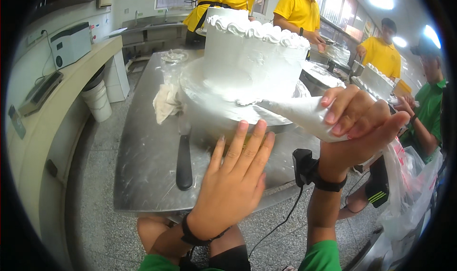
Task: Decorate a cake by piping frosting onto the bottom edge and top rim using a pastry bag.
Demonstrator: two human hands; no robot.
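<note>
A tall cake (254, 57) covered in white frosting, with piped swirls along its top rim, stands on a round metal turntable (190, 83). My right hand (357, 114) is wrapped round a white piping bag (302, 113), whose tip points left at the cake's lower edge. A small dab of frosting (247, 101) sits by the tip. My left hand (238, 176) is stretched out flat, fingers slightly apart, with its fingertips at the turntable's near rim. Left of that hand lies a spatula with a black handle (184, 164); its blade is partly hidden.
The metal table (143, 161) also bears a crumpled cloth (165, 103) left of the turntable. People in yellow and green shirts work at other frosted cakes (373, 80) beyond. A plastic bag (409, 185) hangs at right. A white bucket (97, 99) stands under the left counter.
</note>
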